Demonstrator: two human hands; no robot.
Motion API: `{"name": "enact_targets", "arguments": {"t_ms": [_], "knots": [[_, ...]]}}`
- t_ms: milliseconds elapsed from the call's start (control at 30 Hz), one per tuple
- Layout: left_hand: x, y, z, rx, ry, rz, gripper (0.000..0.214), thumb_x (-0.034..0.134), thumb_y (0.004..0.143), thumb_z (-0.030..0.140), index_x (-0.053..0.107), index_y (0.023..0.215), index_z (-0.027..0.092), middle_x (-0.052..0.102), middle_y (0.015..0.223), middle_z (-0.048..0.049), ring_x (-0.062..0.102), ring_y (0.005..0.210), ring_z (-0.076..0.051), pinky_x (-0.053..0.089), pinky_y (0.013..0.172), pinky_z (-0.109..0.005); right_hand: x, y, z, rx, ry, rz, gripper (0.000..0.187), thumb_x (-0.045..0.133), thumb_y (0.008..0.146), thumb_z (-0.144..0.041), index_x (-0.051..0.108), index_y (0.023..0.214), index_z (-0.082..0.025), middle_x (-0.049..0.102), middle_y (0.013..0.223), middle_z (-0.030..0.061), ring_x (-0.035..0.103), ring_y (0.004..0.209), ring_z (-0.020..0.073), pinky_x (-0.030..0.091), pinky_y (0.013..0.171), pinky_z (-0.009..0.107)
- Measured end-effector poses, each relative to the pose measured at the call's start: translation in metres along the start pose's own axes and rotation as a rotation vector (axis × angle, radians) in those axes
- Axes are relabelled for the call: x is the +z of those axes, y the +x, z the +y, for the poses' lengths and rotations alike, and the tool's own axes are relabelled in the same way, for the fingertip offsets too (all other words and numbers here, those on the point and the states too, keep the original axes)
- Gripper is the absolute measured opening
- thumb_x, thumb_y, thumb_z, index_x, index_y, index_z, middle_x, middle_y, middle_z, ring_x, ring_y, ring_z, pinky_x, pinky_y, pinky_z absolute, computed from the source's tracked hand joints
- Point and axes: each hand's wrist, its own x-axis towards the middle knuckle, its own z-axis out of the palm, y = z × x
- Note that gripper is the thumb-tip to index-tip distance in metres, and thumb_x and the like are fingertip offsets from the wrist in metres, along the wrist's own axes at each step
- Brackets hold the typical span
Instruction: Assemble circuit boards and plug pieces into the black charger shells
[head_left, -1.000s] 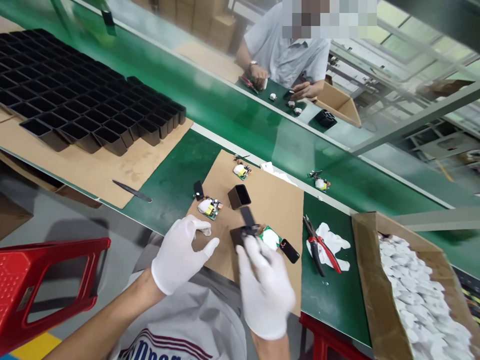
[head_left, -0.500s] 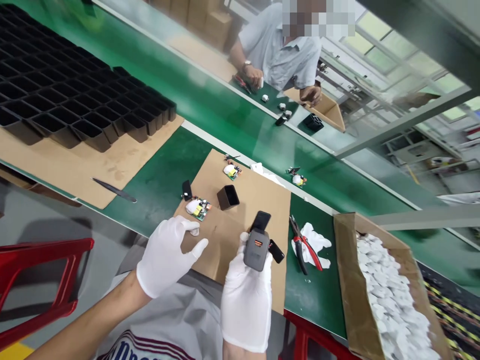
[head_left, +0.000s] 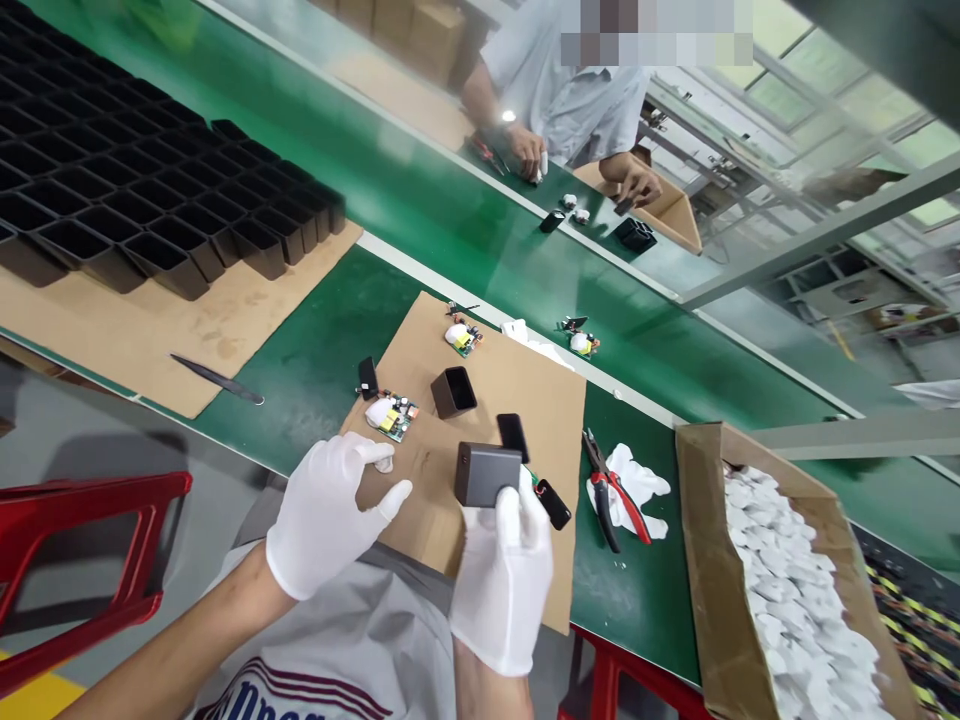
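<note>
My right hand [head_left: 506,570], in a white glove, grips a black plastic case [head_left: 486,476] above the cardboard sheet, its plain side facing me. A black rectangular end piece [head_left: 513,438] and a smaller black piece [head_left: 553,503] with a wire show beside the case; how they join it is hidden. My left hand [head_left: 330,510], also gloved, hovers over the sheet's left edge with thumb and fingers apart and nothing visible between them. Just beyond it lies a circuit board [head_left: 391,415] with a white lump and a black piece. An open black case [head_left: 454,392] stands nearby.
Pliers [head_left: 611,490] lie on a white glove [head_left: 637,488] at right, beside a carton [head_left: 701,560] of white lumps. Tweezers [head_left: 217,378] and rows of black cases [head_left: 161,260] are at left. More boards lie farther back. Across the bench a person handles small parts.
My right hand has turned the case, so its long plain side shows instead of the end with the orange mark. My left hand has hardly moved.
</note>
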Motion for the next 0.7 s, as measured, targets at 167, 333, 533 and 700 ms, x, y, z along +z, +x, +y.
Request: {"name": "enact_targets", "arguments": {"t_ms": [167,333,533,700], "knots": [[-0.001,0.001,0.0,0.005,0.007,-0.021,0.014,0.066,0.1,0.03,0.06,0.111,0.024,0.077,0.093,-0.0031,0.072,0.081,-0.025,0.052,0.076,-0.039,-0.007,0.002,-0.013,-0.182,-0.289,0.194,0.031,0.081,0.098,-0.033,0.082,0.127,-0.025,0.084,0.123,0.0119,0.081,0.106,0.0301,0.066,0.096,0.044],[0.0,0.001,0.001,-0.01,0.041,-0.024,0.017,0.069,0.1,0.035,0.062,0.11,0.023,0.078,0.097,-0.006,0.072,0.084,-0.027,0.054,0.077,-0.041,0.008,0.008,-0.007,-0.281,-0.438,-0.048,0.019,0.075,0.1,-0.035,0.087,0.113,-0.028,0.087,0.108,0.0072,0.084,0.089,0.0228,0.067,0.074,0.03],[-0.001,-0.001,0.002,-0.014,0.027,-0.037,0.019,0.068,0.1,0.034,0.063,0.115,0.023,0.079,0.1,-0.0065,0.074,0.088,-0.028,0.055,0.079,-0.042,0.009,0.024,-0.026,-0.043,-0.103,-0.105,0.042,0.041,0.118,-0.032,0.061,0.153,-0.022,0.083,0.128,0.0103,0.084,0.113,0.0214,0.073,0.086,0.031],[-0.001,-0.001,0.001,0.029,0.044,-0.037,0.018,0.065,0.101,0.033,0.06,0.115,0.023,0.078,0.099,-0.0062,0.072,0.083,-0.028,0.053,0.075,-0.042,0.013,0.025,-0.042,-0.117,-0.076,-0.242,0.057,0.017,0.12,-0.03,0.056,0.16,-0.045,0.07,0.154,-0.0036,0.061,0.15,0.0194,0.057,0.125,0.051]]}}
